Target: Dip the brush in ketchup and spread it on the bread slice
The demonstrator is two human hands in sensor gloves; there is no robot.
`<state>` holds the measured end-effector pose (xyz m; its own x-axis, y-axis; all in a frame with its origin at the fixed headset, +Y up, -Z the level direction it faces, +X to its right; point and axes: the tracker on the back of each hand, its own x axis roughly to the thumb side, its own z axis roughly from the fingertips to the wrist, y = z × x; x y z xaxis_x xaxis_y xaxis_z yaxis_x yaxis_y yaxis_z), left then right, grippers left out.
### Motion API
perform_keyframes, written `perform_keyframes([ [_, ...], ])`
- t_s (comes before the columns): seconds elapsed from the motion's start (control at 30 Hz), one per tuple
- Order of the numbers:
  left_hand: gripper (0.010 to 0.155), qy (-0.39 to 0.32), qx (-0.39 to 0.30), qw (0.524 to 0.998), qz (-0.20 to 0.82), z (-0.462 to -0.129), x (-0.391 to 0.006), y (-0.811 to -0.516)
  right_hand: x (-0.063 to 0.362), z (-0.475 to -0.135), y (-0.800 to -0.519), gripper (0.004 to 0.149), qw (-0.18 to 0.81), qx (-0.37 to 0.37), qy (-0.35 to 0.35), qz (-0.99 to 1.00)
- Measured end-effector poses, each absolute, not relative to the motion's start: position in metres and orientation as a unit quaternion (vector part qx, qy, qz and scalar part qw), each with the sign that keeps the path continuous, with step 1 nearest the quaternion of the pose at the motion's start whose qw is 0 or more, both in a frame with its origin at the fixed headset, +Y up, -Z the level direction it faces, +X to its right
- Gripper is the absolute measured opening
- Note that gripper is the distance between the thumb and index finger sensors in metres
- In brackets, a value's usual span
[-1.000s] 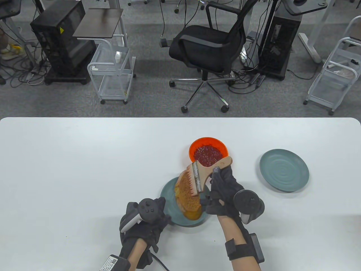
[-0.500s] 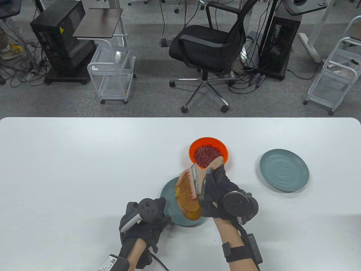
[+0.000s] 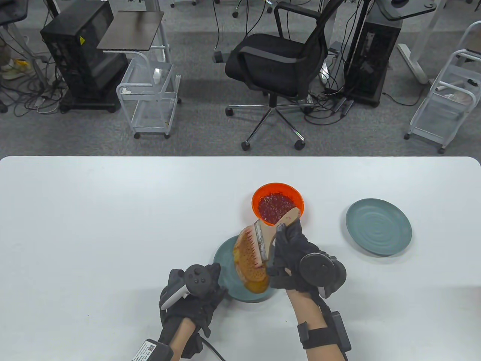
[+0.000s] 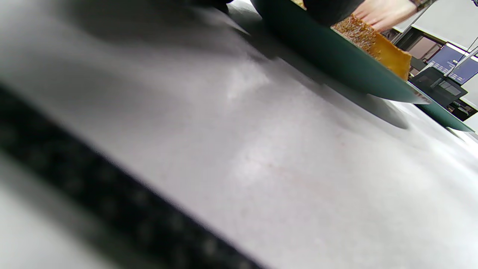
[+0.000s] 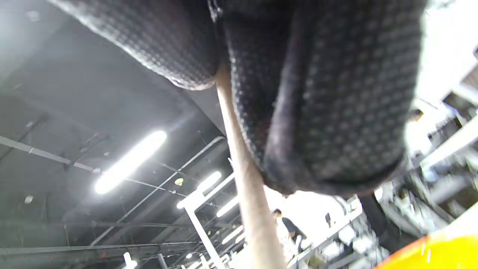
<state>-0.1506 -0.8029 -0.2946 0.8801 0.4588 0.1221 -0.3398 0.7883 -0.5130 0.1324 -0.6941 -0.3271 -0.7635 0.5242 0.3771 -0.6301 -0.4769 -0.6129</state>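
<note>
The white counter (image 3: 112, 225) carries everything, with the work gathered toward the middle of its near edge. A teal plate (image 3: 224, 255) sits there under the bread slice (image 3: 251, 269), and a second teal plate (image 3: 378, 227) lies well apart toward the right edge. Just behind the bread stands the orange bowl (image 3: 277, 205) of ketchup.

The right hand (image 3: 291, 252) holds the brush (image 3: 263, 240) by its wooden handle, fingers wrapped close behind the metal ferrule, bristles laid against the slice. The left hand (image 3: 193, 291) rests on the counter at the plate's near-left rim; whether its fingers grip the rim or merely touch it cannot be told, so the state of that grip is unknown.

The bread looks light, soft and porous, likely to tear or slide under hard strokes, so steadying the plate rather than the slice seems wise. The brush looks stiff and light; a grip near the ferrule should give the best control over bristle pressure.
</note>
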Motion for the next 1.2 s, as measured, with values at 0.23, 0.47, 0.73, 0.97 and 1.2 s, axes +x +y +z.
perform_keyframes([
  [0.23, 0.067, -0.121, -0.246, 0.938, 0.212, -0.295, -0.15, -0.803, 0.122, -0.326, -0.693, 0.051, 0.409, 0.082, -0.357, 0.836],
  [0.47, 0.067, -0.121, -0.246, 0.938, 0.211, -0.295, -0.15, -0.803, 0.128, -0.333, -0.699, 0.052, 0.402, 0.058, -0.316, 0.858],
  [0.73, 0.067, -0.122, -0.247, 0.938, 0.211, -0.295, -0.15, -0.803, 0.15, -0.341, -0.7, 0.049, 0.436, 0.02, -0.251, 0.864],
  [0.97, 0.067, -0.122, -0.247, 0.938, 0.211, -0.295, -0.15, -0.803, 0.166, -0.336, -0.688, 0.048, 0.381, 0.002, -0.323, 0.866],
  [1.2, 0.067, -0.122, -0.247, 0.938, 0.211, -0.295, -0.15, -0.803, 0.178, -0.336, -0.688, 0.047, 0.423, -0.023, -0.33, 0.844],
])
